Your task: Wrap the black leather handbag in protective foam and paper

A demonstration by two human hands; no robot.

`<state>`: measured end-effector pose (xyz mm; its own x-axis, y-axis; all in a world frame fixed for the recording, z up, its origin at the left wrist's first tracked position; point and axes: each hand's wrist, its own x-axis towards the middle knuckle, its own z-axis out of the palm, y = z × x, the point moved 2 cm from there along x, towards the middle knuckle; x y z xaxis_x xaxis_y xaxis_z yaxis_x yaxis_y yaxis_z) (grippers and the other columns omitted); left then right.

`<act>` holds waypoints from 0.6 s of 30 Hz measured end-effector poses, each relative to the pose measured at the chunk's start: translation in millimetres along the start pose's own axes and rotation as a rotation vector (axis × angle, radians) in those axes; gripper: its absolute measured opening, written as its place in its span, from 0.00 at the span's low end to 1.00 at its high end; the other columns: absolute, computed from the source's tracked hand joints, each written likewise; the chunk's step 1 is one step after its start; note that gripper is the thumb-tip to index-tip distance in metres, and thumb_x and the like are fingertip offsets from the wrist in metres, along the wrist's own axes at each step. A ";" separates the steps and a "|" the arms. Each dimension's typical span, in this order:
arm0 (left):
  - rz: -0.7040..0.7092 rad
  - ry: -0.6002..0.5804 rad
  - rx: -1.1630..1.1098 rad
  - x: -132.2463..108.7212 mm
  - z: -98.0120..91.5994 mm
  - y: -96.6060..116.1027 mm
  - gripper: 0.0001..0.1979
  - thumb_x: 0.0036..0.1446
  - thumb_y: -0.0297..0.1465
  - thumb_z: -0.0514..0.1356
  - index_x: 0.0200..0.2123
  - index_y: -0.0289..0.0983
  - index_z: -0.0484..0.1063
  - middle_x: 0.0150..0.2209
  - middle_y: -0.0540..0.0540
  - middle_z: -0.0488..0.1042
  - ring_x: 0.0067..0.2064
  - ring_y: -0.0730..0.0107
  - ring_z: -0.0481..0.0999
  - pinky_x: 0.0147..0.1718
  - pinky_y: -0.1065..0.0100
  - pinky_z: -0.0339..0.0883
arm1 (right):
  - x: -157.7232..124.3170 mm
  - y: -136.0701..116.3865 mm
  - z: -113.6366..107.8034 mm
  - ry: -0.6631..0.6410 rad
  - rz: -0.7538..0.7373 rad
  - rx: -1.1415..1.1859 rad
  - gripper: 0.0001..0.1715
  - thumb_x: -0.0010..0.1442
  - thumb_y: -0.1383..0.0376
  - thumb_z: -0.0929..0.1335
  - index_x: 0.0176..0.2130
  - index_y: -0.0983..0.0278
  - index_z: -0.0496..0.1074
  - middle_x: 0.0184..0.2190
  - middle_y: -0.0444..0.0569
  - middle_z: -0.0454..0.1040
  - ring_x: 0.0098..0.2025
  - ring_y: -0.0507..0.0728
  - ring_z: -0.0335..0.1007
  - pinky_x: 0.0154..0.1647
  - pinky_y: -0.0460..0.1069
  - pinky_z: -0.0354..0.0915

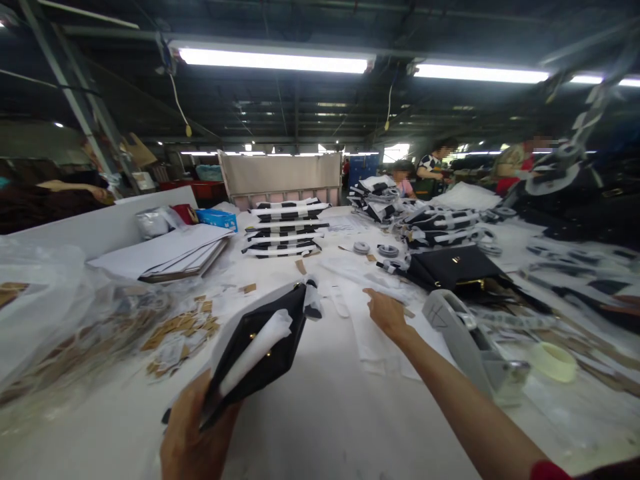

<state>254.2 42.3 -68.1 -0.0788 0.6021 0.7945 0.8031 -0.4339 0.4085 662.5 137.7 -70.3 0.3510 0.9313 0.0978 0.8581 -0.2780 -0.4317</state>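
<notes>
A black handbag point(283, 350), with a strip of white wrapping point(257, 353) lying along it, is being held at a slant over the near part of the bench point(310, 420). Its lower end is being gripped by the fingers of the left hand point(193, 430). The right hand point(389, 315) is being stretched forward over white paper point(373, 343), forefinger extended; whether any paper is being pinched cannot be told. Wrapping appears to be the step being carried out, and the next move seems to be calling for a sheet to be lifted while the bag is being steadied. A grey tape dispenser point(463, 340) is standing beside the right forearm point(450, 393). Brown tags point(193, 323) are lying scattered leftward; farther back, wrapped bags point(285, 233) are lying stacked.
</notes>
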 end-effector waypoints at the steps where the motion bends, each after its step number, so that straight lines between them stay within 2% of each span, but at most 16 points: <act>1: -0.009 -0.003 -0.002 -0.3 -0.4 0.7 0.17 0.62 0.42 0.57 0.50 0.41 0.68 0.44 0.45 0.75 0.42 0.58 0.76 0.46 0.61 0.70 | 10.7 -1.9 4.9 -0.007 0.018 0.028 0.26 0.63 0.69 0.65 0.60 0.61 0.65 0.51 0.56 0.74 0.57 0.66 0.66 0.57 0.59 0.56; 4: 0.003 -0.003 0.011 -0.9 -2.3 3.6 0.16 0.62 0.41 0.57 0.50 0.41 0.68 0.44 0.45 0.75 0.43 0.58 0.76 0.48 0.61 0.69 | 40.2 -4.6 18.6 -0.042 0.097 0.168 0.23 0.62 0.64 0.69 0.56 0.65 0.69 0.51 0.57 0.73 0.56 0.65 0.67 0.57 0.64 0.59; 7: 0.002 0.004 0.026 0.0 -4.1 5.2 0.14 0.62 0.39 0.57 0.49 0.42 0.68 0.44 0.46 0.75 0.43 0.59 0.76 0.48 0.62 0.69 | 63.8 -0.5 15.2 -0.019 0.146 0.396 0.19 0.65 0.57 0.68 0.51 0.66 0.70 0.51 0.52 0.72 0.50 0.60 0.71 0.52 0.61 0.68; 10: -0.017 0.004 0.030 1.5 -4.7 5.3 0.14 0.62 0.39 0.57 0.48 0.42 0.68 0.43 0.47 0.75 0.42 0.59 0.77 0.46 0.62 0.70 | 81.8 9.9 -11.9 0.097 0.165 0.640 0.18 0.66 0.57 0.66 0.50 0.66 0.70 0.49 0.52 0.72 0.47 0.58 0.72 0.47 0.57 0.71; 13: -0.015 0.003 0.049 2.2 -4.4 5.4 0.14 0.62 0.39 0.56 0.49 0.43 0.67 0.43 0.47 0.75 0.42 0.58 0.76 0.46 0.61 0.70 | 91.6 22.2 -48.6 0.212 0.171 0.839 0.14 0.64 0.60 0.68 0.46 0.67 0.72 0.42 0.50 0.76 0.41 0.55 0.74 0.42 0.53 0.72; 16: 0.007 0.001 0.060 2.6 -4.3 6.2 0.15 0.62 0.39 0.56 0.50 0.42 0.66 0.43 0.46 0.75 0.42 0.57 0.76 0.46 0.60 0.70 | 89.6 32.9 -79.1 0.269 0.158 0.976 0.11 0.53 0.64 0.73 0.38 0.66 0.75 0.31 0.45 0.77 0.32 0.52 0.73 0.33 0.47 0.70; 18: 0.010 -0.002 0.049 3.1 -4.4 6.6 0.15 0.62 0.39 0.56 0.51 0.42 0.66 0.44 0.45 0.75 0.43 0.56 0.76 0.47 0.59 0.69 | 81.7 39.0 -93.3 0.274 0.146 1.014 0.13 0.47 0.67 0.74 0.36 0.65 0.75 0.28 0.45 0.77 0.27 0.51 0.71 0.28 0.46 0.69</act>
<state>256.7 38.3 -61.0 -0.0696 0.5994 0.7974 0.8318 -0.4064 0.3781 759.7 180.9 4.5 0.6064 0.7847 0.1287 0.1306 0.0613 -0.9895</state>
